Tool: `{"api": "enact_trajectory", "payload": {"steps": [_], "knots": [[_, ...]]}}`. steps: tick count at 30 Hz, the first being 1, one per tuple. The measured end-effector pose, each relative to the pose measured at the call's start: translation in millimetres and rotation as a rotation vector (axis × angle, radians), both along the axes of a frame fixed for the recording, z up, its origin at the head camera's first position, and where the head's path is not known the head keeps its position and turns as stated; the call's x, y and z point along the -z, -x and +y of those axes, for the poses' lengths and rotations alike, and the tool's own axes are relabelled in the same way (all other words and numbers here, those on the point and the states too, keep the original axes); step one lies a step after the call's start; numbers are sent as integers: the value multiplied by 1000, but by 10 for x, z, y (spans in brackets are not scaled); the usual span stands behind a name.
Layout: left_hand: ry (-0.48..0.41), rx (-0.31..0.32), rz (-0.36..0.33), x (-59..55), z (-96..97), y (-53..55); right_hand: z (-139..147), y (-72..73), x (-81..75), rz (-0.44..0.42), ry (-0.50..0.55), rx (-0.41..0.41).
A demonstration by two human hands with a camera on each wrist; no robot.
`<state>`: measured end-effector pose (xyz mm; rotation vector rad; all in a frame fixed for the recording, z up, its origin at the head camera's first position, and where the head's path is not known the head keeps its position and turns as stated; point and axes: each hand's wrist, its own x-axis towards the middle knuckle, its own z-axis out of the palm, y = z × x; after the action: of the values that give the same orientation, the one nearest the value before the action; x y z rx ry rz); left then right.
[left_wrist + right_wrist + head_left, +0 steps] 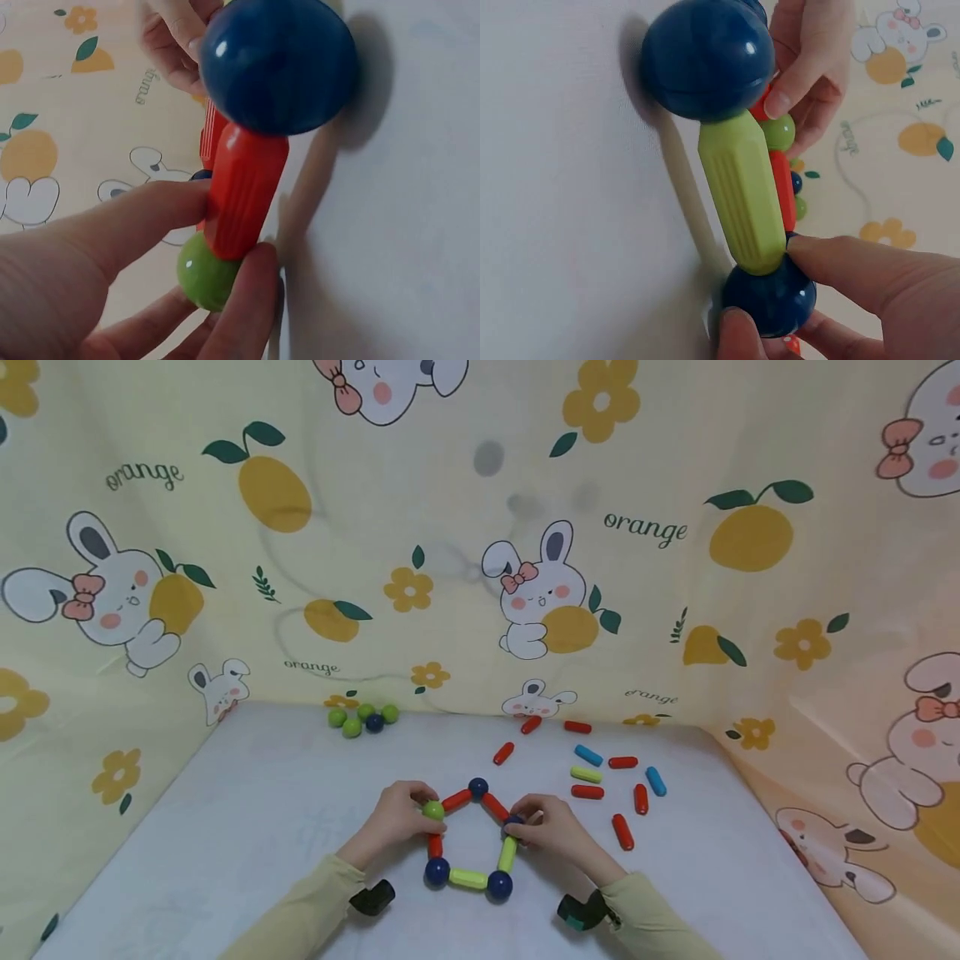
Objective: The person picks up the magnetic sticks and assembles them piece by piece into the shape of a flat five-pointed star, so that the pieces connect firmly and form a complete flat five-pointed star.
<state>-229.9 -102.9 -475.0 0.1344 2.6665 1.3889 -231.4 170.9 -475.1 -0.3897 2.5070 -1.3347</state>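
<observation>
Squaring up the ring (468, 879), lower centre, I'd judge: left hand (401, 812) pinches green ball (433, 810), right hand (553, 828) pinches right-side blue ball (771, 301). Next move probably calls for even pressure.

Ring (468, 880) on table (240, 827), balls (352, 727) behind left, rods (587, 792) right and behind

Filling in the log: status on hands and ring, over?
Left hand holding green ball; right hand holding blue ball. Five-sided ring looks closed. Loose rods lie apart, nothing blocking.
</observation>
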Motion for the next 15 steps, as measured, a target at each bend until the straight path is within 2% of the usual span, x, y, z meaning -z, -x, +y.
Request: {"api": "enact_trajectory", "payload": {"steps": [8, 15], "knots": [[1, -11, -28, 13, -75, 11, -90, 41, 1, 20, -17, 69], [-30, -2, -42, 49, -134, 13, -90, 54, 26, -7, 5, 66]]}}
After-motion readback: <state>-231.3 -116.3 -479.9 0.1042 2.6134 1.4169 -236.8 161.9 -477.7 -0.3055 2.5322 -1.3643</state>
